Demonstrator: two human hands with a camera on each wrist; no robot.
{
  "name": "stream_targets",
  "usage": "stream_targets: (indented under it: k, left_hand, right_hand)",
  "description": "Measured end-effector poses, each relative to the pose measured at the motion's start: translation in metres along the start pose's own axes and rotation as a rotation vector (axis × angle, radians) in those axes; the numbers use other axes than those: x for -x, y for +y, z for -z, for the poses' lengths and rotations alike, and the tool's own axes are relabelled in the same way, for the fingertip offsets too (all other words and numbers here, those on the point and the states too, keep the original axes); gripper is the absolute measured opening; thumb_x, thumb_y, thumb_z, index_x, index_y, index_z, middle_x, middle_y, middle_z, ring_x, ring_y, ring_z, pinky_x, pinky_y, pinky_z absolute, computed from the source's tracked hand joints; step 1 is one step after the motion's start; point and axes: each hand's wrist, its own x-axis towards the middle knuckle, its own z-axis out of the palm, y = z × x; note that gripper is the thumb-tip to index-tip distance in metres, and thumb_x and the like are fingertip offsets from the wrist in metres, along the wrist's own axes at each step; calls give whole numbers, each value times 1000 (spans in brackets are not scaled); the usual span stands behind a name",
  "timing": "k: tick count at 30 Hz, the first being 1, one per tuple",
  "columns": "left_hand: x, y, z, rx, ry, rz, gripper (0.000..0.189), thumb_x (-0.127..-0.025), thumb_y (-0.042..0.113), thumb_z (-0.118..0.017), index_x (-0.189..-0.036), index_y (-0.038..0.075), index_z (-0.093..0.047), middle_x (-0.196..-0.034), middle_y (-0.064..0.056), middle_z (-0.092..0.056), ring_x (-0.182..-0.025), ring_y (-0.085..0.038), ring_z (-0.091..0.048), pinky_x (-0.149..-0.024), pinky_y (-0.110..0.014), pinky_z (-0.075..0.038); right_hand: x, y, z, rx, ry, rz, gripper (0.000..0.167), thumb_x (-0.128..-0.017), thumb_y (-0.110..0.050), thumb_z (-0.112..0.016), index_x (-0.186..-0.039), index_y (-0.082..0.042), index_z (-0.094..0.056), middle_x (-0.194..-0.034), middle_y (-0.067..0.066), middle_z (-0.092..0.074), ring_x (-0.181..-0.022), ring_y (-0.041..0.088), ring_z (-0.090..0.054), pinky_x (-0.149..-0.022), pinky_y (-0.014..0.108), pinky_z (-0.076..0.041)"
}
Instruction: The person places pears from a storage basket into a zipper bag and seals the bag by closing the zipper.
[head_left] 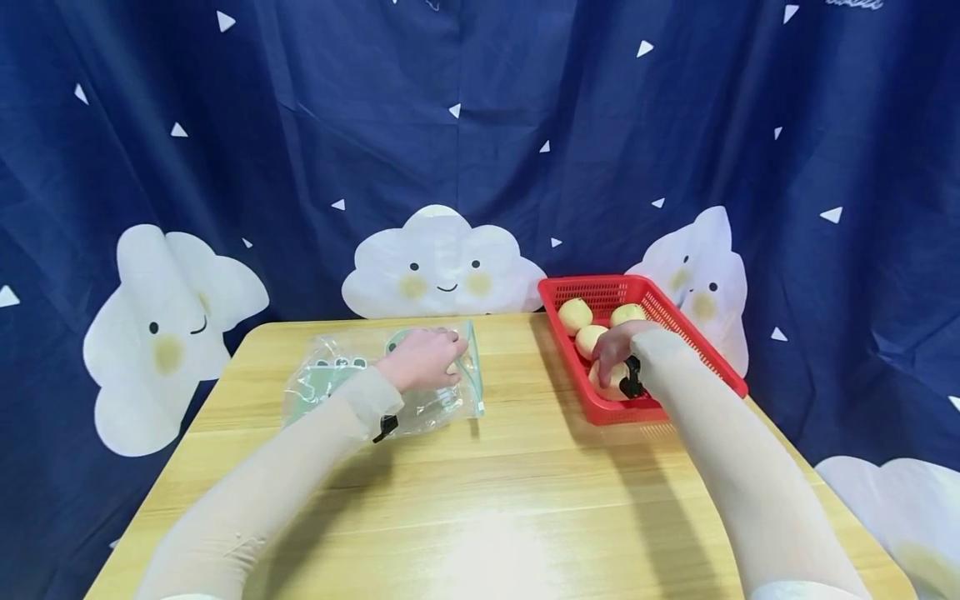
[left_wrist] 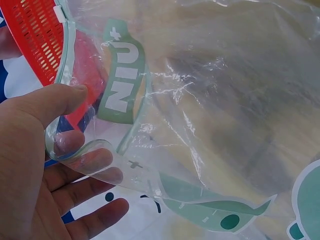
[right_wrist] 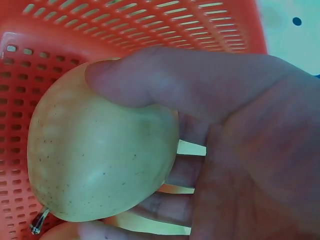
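My left hand (head_left: 427,360) pinches the zip edge of a clear plastic zip bag (left_wrist: 190,125) between thumb and forefinger, at the bag's right-hand end. Green cartoon prints and white lettering show on the bag, which spreads out leftward over the table. In the left wrist view the other fingers extend below the edge. Over in the red basket (head_left: 600,412), my right hand (head_left: 621,340) grips a pale yellow pear (right_wrist: 100,150). The thumb lies across its top and the fingers wrap behind it; its stem points to the lower left in the right wrist view.
Several more pears sit in the basket, among them one pear (head_left: 575,315) at its back left corner. The basket stands at the right rear of the wooden table (head_left: 450,492). A dark blue curtain (head_left: 480,158) with cloud prints hangs right behind the table.
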Motion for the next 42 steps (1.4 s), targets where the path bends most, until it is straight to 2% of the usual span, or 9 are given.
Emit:
stream_targets:
  k: [7, 10, 15, 20, 26, 29, 32, 36, 42]
  left_hand:
    - [0, 1, -2, -6, 5, 2, 39, -91, 44, -66, -116, 14, -64, -107, -2, -67, -98, -19, -64, -79, -40, -57]
    - [0, 1, -3, -3, 6, 5, 39, -91, 44, -67, -115, 14, -64, -106, -2, -67, -97, -19, -64, -78, -40, -57]
    - [-1, 1, -4, -2, 12, 4, 39, -91, 44, -67, -115, 13, -65, -108, -3, -68, -98, -20, -64, -79, -41, -57]
    - [-2, 1, -6, -5, 16, 6, 39, -91, 44, -67, -115, 13, -66, -108, -4, -68, -98, -20, -64, -79, -42, -57]
    - [-2, 1, -6, -11, 11, 8, 40, -90, 44, -67, -116, 13, -66, -110, -4, -68, -100, -20, -64, -80, -42, -57]
    - [-2, 2, -6, -1, 8, 7, 41, -90, 44, -67, -117, 13, -66, -110, -4, -68, -101, -21, -64, -80, -43, -57]
    - [-2, 2, -7, 3, 4, 9, 42, -91, 45, -68, -118, 13, -66, -111, -4, -68, -101, -21, -63, -80, -43, -57]
    - [-3, 1, -9, -4, -1, 13, 42, -91, 44, -67, -119, 14, -66, -110, -4, -67, -100, -20, -63, -80, -42, -57]
    - [-4, 1, -9, -5, 1, 9, 42, -91, 44, -67, -119, 13, -66, -110, -4, -67, -100, -20, -63, -80, -42, -57]
  right_hand:
    - [2, -5, 11, 102, 7, 52, 74, -78, -31, -79, -142, -5, -52, -147, 18, -48, -134, 37, -44, -110, 53, -41]
    - [5, -9, 18, 169, 31, 86, 73, -81, -36, -76, -143, -5, -52, -145, 18, -50, -129, 36, -49, -107, 51, -44]
    - [13, -13, 31, 187, 84, 108, 73, -83, -40, -73, -144, -7, -52, -148, 19, -49, -127, 38, -52, -100, 53, -49]
    - [19, -19, 44, 165, 94, 158, 75, -85, -36, -71, -147, -2, -46, -153, 23, -40, -134, 41, -45, -104, 59, -45]
    - [26, -31, 55, 66, 92, 143, 79, -84, -32, -72, -150, -3, -40, -154, 22, -39, -136, 40, -44, -103, 59, -46]
    - [30, -39, 59, -10, 85, 139, 79, -86, -29, -71, -152, -3, -36, -154, 22, -38, -136, 38, -43, -100, 55, -50]
    - [33, -48, 62, -63, 96, 168, 74, -88, -27, -70, -150, -5, -39, -148, 21, -43, -125, 33, -51, -89, 46, -58]
    - [32, -61, 61, -39, 147, 216, 67, -88, -32, -70, -147, -12, -44, -140, 14, -48, -108, 27, -60, -77, 37, -60]
    - [19, -86, 54, -42, 140, 270, 66, -88, -33, -69, -145, -11, -46, -143, 13, -42, -119, 30, -53, -82, 40, -61]
